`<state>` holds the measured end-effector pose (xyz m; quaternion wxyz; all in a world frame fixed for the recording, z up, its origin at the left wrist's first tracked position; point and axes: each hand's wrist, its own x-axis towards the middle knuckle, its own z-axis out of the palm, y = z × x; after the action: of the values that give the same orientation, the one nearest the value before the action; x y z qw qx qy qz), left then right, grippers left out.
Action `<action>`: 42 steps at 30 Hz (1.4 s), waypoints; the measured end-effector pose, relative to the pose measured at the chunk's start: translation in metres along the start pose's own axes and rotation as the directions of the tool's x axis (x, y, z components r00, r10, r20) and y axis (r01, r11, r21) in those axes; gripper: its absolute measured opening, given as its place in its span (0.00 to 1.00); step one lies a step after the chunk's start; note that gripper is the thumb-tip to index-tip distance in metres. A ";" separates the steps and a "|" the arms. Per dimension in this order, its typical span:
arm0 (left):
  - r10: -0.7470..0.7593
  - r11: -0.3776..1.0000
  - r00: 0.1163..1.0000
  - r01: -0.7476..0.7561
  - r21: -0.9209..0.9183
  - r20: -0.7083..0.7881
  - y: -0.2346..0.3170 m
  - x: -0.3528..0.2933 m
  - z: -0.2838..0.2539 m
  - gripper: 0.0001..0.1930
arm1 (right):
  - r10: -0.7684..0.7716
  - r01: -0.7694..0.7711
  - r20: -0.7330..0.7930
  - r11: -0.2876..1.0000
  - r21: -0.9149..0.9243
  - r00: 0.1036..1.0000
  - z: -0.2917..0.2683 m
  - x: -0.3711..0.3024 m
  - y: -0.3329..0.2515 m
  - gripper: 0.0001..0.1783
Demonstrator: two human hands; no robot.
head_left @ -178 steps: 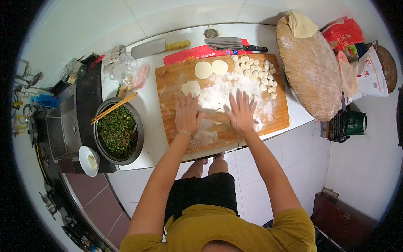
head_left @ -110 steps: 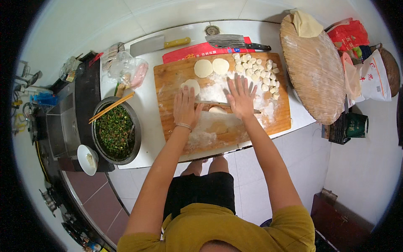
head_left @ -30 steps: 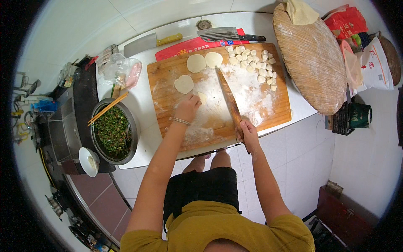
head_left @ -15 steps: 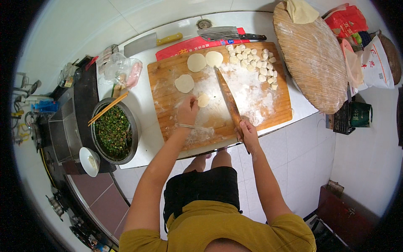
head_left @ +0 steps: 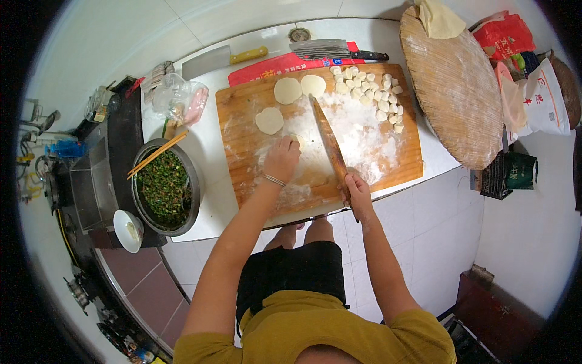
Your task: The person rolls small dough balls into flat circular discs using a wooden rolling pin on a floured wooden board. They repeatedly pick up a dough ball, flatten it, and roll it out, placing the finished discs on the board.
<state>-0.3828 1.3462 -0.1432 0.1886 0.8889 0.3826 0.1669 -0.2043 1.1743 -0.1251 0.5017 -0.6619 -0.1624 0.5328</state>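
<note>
Both bare arms rose from the lower edge and slanted inward. The left arm (head_left: 239, 227) ran from about seven o'clock toward one o'clock, only slightly bent at the elbow, and its wrist (head_left: 272, 180) was almost in line with the forearm. The left grip (head_left: 282, 159) lay back upward, its fingers bunched and bent down toward one o'clock; the undersides of the fingertips were hidden. The right arm (head_left: 388, 258) came from about five o'clock and leaned toward eleven. The right grip (head_left: 359, 195) was tightly closed, its fingers folded round toward nine o'clock. It sat at four o'clock from the left grip, well apart and nearer the torso.
</note>
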 end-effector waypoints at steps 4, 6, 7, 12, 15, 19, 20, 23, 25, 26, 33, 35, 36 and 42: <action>0.076 0.997 0.986 -0.076 0.007 -0.146 -0.010 -0.008 0.010 0.07 | -0.021 0.021 0.013 1.000 -0.009 1.000 -0.001 0.000 0.004 0.17; -0.471 0.831 0.877 0.404 -0.383 -0.096 -0.004 -0.019 0.016 0.08 | 0.012 -0.012 0.021 1.000 0.011 1.000 0.001 -0.001 0.001 0.16; -0.685 0.609 0.729 0.580 -0.540 0.011 0.002 -0.022 0.015 0.08 | 0.023 -0.023 0.024 1.000 0.021 0.999 0.000 -0.001 0.000 0.16; -0.723 0.673 0.688 0.687 -0.274 -0.052 0.012 -0.035 0.004 0.16 | 0.004 -0.004 0.001 1.000 -0.005 1.000 0.000 -0.001 0.001 0.16; -0.345 0.932 0.933 0.353 0.080 -0.103 0.006 -0.049 0.006 0.26 | 0.041 -0.041 -0.001 0.999 -0.002 0.999 -0.003 0.001 0.005 0.16; -0.177 0.974 0.974 0.152 0.170 0.144 0.012 -0.045 -0.001 0.40 | 0.049 -0.049 0.020 0.999 0.016 0.999 -0.001 -0.002 0.001 0.16; -0.229 0.967 0.956 0.201 0.159 0.182 0.012 -0.044 -0.003 0.42 | 0.051 -0.052 0.030 0.998 0.028 0.998 0.000 -0.002 -0.001 0.16; -0.303 0.951 0.919 0.274 0.145 0.252 0.007 -0.047 -0.005 0.46 | 0.066 -0.068 0.046 0.997 0.039 0.997 -0.002 -0.006 -0.002 0.16; -0.259 0.962 0.938 0.229 0.148 0.232 0.006 -0.047 -0.004 0.46 | -0.002 0.002 0.015 1.000 0.000 1.000 -0.003 -0.003 0.006 0.16; -0.259 0.964 0.923 0.232 0.127 0.285 0.010 -0.046 -0.006 0.46 | -0.037 0.037 0.001 0.999 -0.023 0.999 -0.005 -0.001 0.009 0.16; -0.382 0.924 0.923 0.381 0.043 0.035 0.004 -0.078 0.014 0.45 | -0.449 0.447 0.186 0.592 -0.671 0.874 -0.011 0.013 -0.026 0.14; -0.350 0.935 0.932 0.353 0.021 -0.098 -0.004 -0.090 0.006 0.44 | -0.461 0.509 0.333 0.336 -0.792 0.823 -0.011 0.013 -0.043 0.17; -0.261 0.963 0.961 0.266 0.039 -0.089 -0.003 -0.093 -0.009 0.43 | -0.446 0.552 0.430 0.189 -0.812 0.785 -0.014 0.019 -0.035 0.20; -0.099 0.991 0.990 0.088 0.105 0.103 -0.033 -0.045 -0.024 0.41 | -0.481 0.614 0.588 -0.123 -0.780 0.651 0.031 0.064 -0.033 0.30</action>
<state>-0.4427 1.3390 -0.1443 0.1719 0.8860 0.4210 0.0900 -0.1962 1.2517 -0.1299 0.1302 -0.6543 -0.7409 0.0775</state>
